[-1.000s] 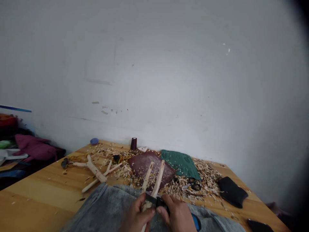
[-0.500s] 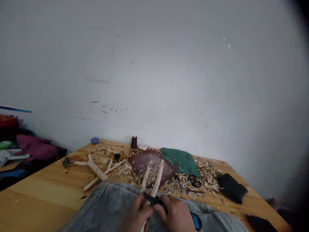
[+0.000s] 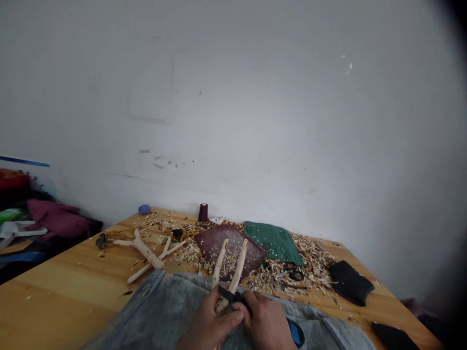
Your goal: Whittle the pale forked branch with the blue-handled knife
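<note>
A pale peeled forked branch (image 3: 229, 272) stands upright in my hands, with its two prongs pointing away from me. My left hand (image 3: 213, 323) is shut around its lower part. My right hand (image 3: 264, 323) grips a black-handled knife (image 3: 229, 294), which lies across the branch just below the fork. The blade's edge is hidden by my fingers. Both hands rest above a grey cloth lap cover (image 3: 153, 311), and a blue object (image 3: 295, 333) shows beside my right hand.
A wooden table (image 3: 62, 272) is strewn with shavings. On it lie a dark red leather pad (image 3: 215, 240), green cloth (image 3: 273, 243), black scissors (image 3: 294, 274), a black pouch (image 3: 350, 283), a dark phone (image 3: 392, 336), a thread spool (image 3: 203, 212) and other carved branches (image 3: 144, 253). Clothes (image 3: 54, 221) are piled at the left.
My left hand has turned slightly, with its fingers now lying closer to my right hand. The knife sits a little higher on the branch, and the view has shifted slightly.
</note>
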`<act>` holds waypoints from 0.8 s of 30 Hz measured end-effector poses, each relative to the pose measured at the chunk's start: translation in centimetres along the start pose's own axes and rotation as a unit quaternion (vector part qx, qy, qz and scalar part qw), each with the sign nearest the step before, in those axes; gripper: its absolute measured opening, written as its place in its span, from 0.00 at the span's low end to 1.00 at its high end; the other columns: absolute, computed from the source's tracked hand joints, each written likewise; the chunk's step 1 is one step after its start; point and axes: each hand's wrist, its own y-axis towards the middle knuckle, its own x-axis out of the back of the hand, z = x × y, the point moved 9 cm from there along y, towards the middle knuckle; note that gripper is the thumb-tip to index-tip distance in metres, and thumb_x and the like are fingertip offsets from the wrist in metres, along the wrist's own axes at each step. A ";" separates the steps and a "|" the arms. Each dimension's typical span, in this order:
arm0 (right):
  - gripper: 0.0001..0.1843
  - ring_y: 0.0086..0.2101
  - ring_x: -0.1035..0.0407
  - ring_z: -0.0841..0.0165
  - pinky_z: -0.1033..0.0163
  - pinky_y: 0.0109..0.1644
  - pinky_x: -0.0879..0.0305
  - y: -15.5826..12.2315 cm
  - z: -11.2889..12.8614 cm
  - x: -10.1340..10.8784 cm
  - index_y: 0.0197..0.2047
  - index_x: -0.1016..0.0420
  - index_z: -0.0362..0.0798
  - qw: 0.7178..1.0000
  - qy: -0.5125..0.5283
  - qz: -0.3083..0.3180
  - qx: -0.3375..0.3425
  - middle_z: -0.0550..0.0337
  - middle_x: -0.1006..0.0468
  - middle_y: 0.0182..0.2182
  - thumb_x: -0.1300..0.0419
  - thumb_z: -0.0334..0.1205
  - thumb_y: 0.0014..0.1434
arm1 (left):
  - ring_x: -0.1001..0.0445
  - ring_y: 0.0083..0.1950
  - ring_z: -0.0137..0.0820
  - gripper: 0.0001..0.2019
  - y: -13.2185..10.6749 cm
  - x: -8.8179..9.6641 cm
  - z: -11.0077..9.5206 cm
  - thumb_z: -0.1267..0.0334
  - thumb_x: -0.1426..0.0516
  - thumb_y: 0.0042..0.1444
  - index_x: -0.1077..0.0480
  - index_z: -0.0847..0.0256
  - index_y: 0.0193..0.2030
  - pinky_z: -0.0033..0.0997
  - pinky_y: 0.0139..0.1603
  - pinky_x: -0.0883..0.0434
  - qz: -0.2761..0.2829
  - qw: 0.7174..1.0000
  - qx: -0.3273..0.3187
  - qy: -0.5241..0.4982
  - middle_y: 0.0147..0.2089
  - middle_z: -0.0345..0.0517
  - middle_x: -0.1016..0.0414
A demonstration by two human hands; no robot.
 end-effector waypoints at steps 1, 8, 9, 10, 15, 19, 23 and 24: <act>0.18 0.29 0.24 0.65 0.65 0.26 0.45 0.0 0.1 0.1 0.36 0.28 0.52 1.000 -0.001 0.004 -0.003 0.61 0.20 0.30 0.53 0.53 0.66 | 0.45 0.15 0.20 0.31 0.0 0.0 0.1 0.42 0.39 0.42 0.35 0.60 0.48 0.22 0.14 0.44 -0.006 1.000 0.004 0.004 0.22 0.31 0.36; 0.21 0.31 0.24 0.63 0.65 0.28 0.43 -0.2 0.1 -0.3 0.36 0.28 0.51 0.999 0.039 0.023 -0.015 0.60 0.20 0.31 0.53 0.57 0.65 | 0.44 0.16 0.19 0.22 -0.3 -0.4 -0.4 0.50 0.38 0.43 0.33 0.61 0.42 0.20 0.14 0.43 0.000 1.000 0.000 0.016 0.27 0.37 0.28; 0.22 0.31 0.24 0.63 0.65 0.29 0.43 -0.2 0.1 -0.4 0.36 0.28 0.51 0.998 0.047 0.024 -0.015 0.59 0.20 0.31 0.53 0.58 0.65 | 0.44 0.15 0.19 0.22 -0.2 -0.4 -0.3 0.50 0.38 0.43 0.33 0.61 0.41 0.20 0.14 0.44 -0.003 1.000 0.001 0.016 0.27 0.37 0.28; 0.23 0.31 0.24 0.63 0.65 0.29 0.43 -0.2 0.0 -0.4 0.37 0.28 0.50 0.998 0.056 0.024 -0.015 0.59 0.20 0.31 0.54 0.59 0.65 | 0.44 0.15 0.19 0.21 -0.2 -0.4 -0.2 0.50 0.38 0.43 0.32 0.60 0.41 0.20 0.13 0.44 -0.007 1.000 0.003 0.019 0.26 0.36 0.29; 0.26 0.32 0.24 0.64 0.67 0.30 0.42 -0.2 0.3 -0.1 0.39 0.28 0.51 0.995 0.095 0.021 0.006 0.58 0.20 0.31 0.58 0.61 0.65 | 0.42 0.14 0.19 0.22 0.0 -0.2 0.4 0.47 0.37 0.42 0.33 0.60 0.38 0.19 0.13 0.44 -0.017 1.000 0.000 0.007 0.21 0.33 0.33; 0.25 0.33 0.24 0.63 0.66 0.31 0.42 -0.2 0.3 -0.1 0.37 0.27 0.52 0.996 0.085 0.022 0.003 0.59 0.20 0.32 0.57 0.60 0.65 | 0.43 0.15 0.20 0.24 -0.2 -0.2 0.0 0.45 0.38 0.44 0.33 0.61 0.42 0.20 0.13 0.44 -0.008 1.000 -0.001 0.017 0.23 0.33 0.32; 0.23 0.31 0.24 0.64 0.66 0.29 0.42 -0.2 0.1 -0.5 0.37 0.28 0.53 0.999 0.048 0.024 -0.006 0.60 0.20 0.31 0.56 0.58 0.65 | 0.35 0.20 0.25 0.22 -0.5 0.0 -0.8 0.49 0.38 0.44 0.30 0.60 0.43 0.23 0.19 0.38 -0.026 1.000 -0.013 0.011 0.24 0.36 0.29; 0.22 0.31 0.24 0.64 0.66 0.28 0.42 -0.2 0.1 -0.6 0.37 0.28 0.53 0.999 0.039 0.022 -0.006 0.60 0.20 0.31 0.56 0.58 0.65 | 0.32 0.22 0.27 0.20 -0.5 0.1 -1.1 0.51 0.38 0.44 0.29 0.59 0.42 0.24 0.23 0.35 -0.033 0.999 -0.020 0.005 0.24 0.36 0.28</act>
